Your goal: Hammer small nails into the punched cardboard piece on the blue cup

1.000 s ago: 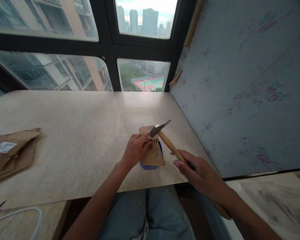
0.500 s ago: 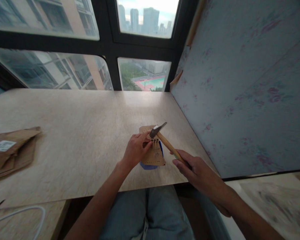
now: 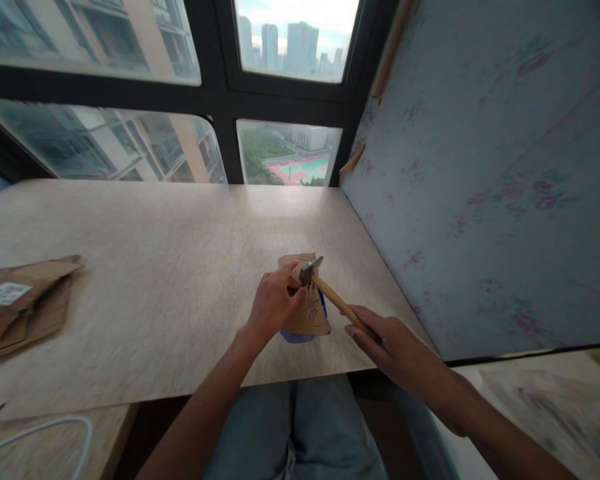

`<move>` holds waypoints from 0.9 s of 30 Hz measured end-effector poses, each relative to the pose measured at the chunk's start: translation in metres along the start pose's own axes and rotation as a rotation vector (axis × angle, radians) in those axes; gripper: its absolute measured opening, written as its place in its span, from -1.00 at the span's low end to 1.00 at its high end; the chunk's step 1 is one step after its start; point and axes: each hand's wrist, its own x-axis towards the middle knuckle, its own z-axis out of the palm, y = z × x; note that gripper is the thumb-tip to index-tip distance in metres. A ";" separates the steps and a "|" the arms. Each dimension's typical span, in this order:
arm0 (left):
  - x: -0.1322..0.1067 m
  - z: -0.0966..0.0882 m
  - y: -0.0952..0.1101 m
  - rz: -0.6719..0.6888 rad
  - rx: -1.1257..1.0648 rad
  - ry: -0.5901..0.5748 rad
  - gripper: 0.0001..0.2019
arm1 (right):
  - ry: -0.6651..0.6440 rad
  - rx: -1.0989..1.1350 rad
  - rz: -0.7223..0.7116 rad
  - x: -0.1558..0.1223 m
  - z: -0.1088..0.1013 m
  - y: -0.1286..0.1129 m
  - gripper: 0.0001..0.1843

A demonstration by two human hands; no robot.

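Note:
My right hand [image 3: 383,337] is wrapped round the wooden handle of a hammer [image 3: 341,303]. The hammer's metal head is over a brown piece of cardboard [image 3: 307,322], close to my left fingertips. Small holes and several dark, thin pins or nails show in the cardboard, partly covered by the hammer. My left hand [image 3: 276,300] is closed at the cardboard's left side, thumb and fingers drawn together; what they pinch is hidden. Under the cardboard a blue object [image 3: 299,337] shows at the front and right edges.
The cardboard lies on a pale, wood-grained tabletop [image 3: 145,267]. Folded brown paper packaging [image 3: 35,300] with a white label is at the left. A white cable [image 3: 83,437] curves at the lower left. A floral wall [image 3: 480,200] bounds the right, windows the back.
The hammer head has come down and slightly left, nearer my left fingers. My left hand stays at the cardboard. The view has shifted slightly.

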 end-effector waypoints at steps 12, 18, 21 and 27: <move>-0.001 -0.002 0.006 -0.007 0.065 -0.055 -0.64 | 0.044 0.059 -0.021 0.000 0.001 0.002 -0.60; -0.001 0.002 0.005 0.051 0.091 -0.004 -0.51 | 0.085 0.124 0.005 0.001 0.003 0.005 -0.60; 0.000 0.002 0.005 0.101 0.108 -0.008 -0.50 | 0.119 0.148 0.027 0.000 0.003 0.004 -0.58; -0.007 -0.009 0.002 0.191 0.149 0.050 -0.39 | 0.162 0.264 0.088 -0.006 0.010 0.005 -0.54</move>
